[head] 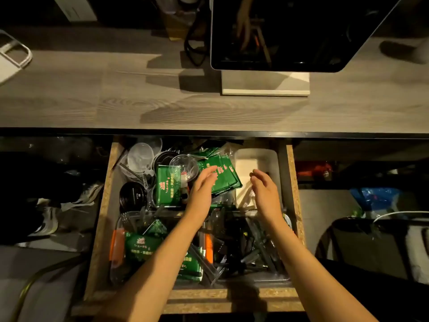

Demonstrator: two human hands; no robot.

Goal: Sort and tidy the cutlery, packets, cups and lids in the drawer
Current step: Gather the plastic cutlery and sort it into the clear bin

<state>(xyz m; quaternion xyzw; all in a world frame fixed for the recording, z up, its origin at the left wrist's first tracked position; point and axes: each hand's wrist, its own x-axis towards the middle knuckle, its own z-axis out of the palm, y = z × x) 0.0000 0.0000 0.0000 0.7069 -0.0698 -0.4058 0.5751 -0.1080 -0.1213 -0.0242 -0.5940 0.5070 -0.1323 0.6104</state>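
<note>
Both hands, my left hand (201, 187) and right hand (263, 190), hover empty with fingers relaxed over the drawer (104, 219), green packets (217, 174), cups (183, 167) and cutlery (253, 247) mostly unsorted (far-right white tray (274, 163) nearly bare).

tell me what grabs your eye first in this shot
Two bare hands, the left hand and right hand, hover open over a pulled-out chipboard drawer. Glossy green foil packets lie heaped at its middle, beside a clear plastic cup on their left and a white rectangular plastic tray at back right.
</note>
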